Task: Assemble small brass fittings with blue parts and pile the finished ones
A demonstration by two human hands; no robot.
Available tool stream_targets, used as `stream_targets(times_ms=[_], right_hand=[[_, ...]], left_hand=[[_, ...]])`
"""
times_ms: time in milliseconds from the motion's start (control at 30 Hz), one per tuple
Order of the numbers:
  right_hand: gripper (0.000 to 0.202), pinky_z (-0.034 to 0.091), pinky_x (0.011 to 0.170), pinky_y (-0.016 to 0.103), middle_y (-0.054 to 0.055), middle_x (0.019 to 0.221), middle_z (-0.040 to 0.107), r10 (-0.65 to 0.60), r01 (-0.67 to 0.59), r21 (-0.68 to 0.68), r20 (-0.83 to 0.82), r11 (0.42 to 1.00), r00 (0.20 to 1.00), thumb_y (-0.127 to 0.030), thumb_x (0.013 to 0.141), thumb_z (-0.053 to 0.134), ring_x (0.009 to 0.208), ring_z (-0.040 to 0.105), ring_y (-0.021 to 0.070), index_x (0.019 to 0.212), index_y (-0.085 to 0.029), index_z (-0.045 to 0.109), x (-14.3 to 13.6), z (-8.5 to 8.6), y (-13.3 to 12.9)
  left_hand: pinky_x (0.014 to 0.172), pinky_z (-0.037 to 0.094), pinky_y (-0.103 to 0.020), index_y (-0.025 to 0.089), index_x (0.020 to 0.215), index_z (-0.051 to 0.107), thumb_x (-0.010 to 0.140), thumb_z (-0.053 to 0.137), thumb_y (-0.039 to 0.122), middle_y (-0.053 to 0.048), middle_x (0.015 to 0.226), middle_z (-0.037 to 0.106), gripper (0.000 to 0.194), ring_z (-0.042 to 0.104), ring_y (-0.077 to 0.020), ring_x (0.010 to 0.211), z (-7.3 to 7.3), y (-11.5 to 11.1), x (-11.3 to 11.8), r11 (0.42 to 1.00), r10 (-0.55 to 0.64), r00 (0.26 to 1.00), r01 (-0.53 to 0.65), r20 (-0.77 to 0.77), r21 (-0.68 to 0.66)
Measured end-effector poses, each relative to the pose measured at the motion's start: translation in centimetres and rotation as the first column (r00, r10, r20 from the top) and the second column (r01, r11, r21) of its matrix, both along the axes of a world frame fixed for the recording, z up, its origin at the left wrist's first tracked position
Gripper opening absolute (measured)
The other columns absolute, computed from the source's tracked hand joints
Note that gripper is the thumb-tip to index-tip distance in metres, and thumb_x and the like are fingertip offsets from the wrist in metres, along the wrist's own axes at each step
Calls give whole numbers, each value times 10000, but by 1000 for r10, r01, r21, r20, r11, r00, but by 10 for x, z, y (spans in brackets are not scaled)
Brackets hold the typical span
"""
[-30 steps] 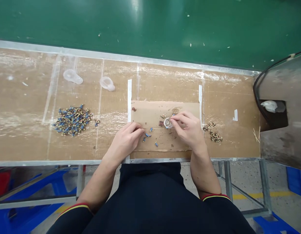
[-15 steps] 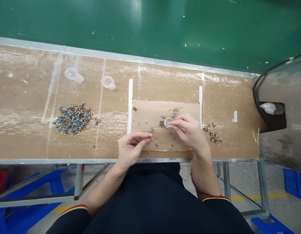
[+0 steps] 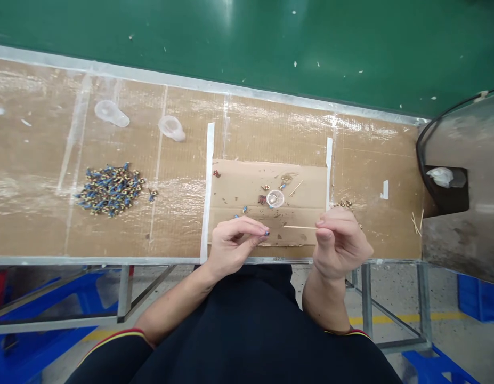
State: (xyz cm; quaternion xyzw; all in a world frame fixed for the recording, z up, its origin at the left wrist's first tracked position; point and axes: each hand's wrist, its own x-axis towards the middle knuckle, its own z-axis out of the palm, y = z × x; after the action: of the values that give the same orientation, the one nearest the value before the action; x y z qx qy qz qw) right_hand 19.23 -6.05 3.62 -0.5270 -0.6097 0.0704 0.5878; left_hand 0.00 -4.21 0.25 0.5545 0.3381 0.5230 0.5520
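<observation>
My left hand [image 3: 236, 244] pinches a small blue part [image 3: 266, 233] between thumb and fingertips, low over the cardboard sheet [image 3: 231, 184]. In my right hand [image 3: 341, 242] a thin wooden stick [image 3: 300, 228] is gripped, its tip pointing left toward the blue part but apart from it. A small clear cup [image 3: 275, 199] stands on the sheet beyond both hands. Beside the cup lie some dark reddish pieces [image 3: 262, 199], and another wooden stick [image 3: 297, 188] rests to its right. A few blue and brass pieces are scattered around, one blue piece [image 3: 244, 209] above my left hand.
A large pile of blue and brass parts [image 3: 111, 189] sits at left. Two translucent cups [image 3: 172, 128] lie at the back left. More brass pieces [image 3: 345, 204] are partly behind my right hand. Several sticks [image 3: 416, 224] lie near the metal box [image 3: 462, 234] at right.
My right hand has moved right and nearer me, away from the cup, and now holds a wooden stick level. My left hand has shifted right with the blue part.
</observation>
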Motion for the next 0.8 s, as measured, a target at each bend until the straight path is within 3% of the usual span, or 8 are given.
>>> stream_targets(times_ms=[233,600,800], right_hand=[[91,416,509,322,-7,665,651,48,-48,23,-3,999,999,-271,983,655,546,539,145,924,-219,702,-13,3,-11],[95,425,507,316,7,674,685,92,-93,18,62,996,994,-237,987,654,568,559,138,916,-188,692,-18,4,-12],[77,435,504,311,4,685,693,111,-109,-19,97,994,989,-228,992,648,569,558,132,929,-202,684,-18,6,-12]], left_hand=[[678,667,-248,176,869,767,868,785,161,-67,822,818,23,795,-176,740,5,-2,2,1000,-5,999,5,-42,21],[716,665,-227,185,933,762,833,793,70,-55,855,824,156,797,-158,759,2,-6,0,997,13,1000,-12,-15,70],[702,671,-241,178,912,761,845,799,113,-62,839,823,101,799,-169,743,3,-4,0,997,17,999,-14,-32,72]])
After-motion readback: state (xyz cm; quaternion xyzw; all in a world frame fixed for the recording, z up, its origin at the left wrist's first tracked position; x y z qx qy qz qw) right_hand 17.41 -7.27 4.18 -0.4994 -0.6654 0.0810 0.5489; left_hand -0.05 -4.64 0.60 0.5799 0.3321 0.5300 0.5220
